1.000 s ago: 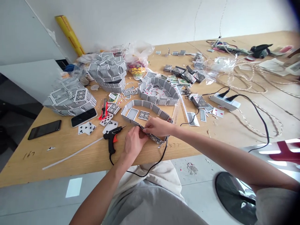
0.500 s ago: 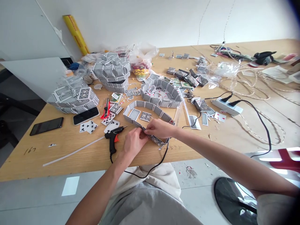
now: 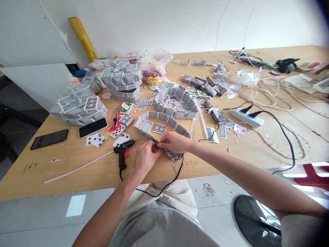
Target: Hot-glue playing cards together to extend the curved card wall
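Observation:
A curved band of joined playing cards (image 3: 169, 119) stands on edge near the table's front, forming a heart-like outline. My left hand (image 3: 147, 155) pinches its near wall from outside. Close beside it, my right hand (image 3: 172, 141) reaches across the band and grips the same wall, fingertips almost touching the left ones. The pinched spot itself is hidden by my fingers. Inside the outline lie two loose cards, a bordered card (image 3: 146, 126) and a dark patterned card (image 3: 158, 128). Left of my hands a black glue gun (image 3: 122, 153) with an orange trigger lies on its side.
Behind the band sits a card-walled tray (image 3: 177, 111). Card-covered boxes (image 3: 123, 77) stand at the back left. A red utility knife (image 3: 115, 120), two phones (image 3: 49, 139), a glue stick (image 3: 79, 167) and a power strip (image 3: 248, 117) lie around. The glue gun's cord loops past the table's front edge.
Both hands keep their grip on the card band with hardly any movement. The whole view has shifted slightly.

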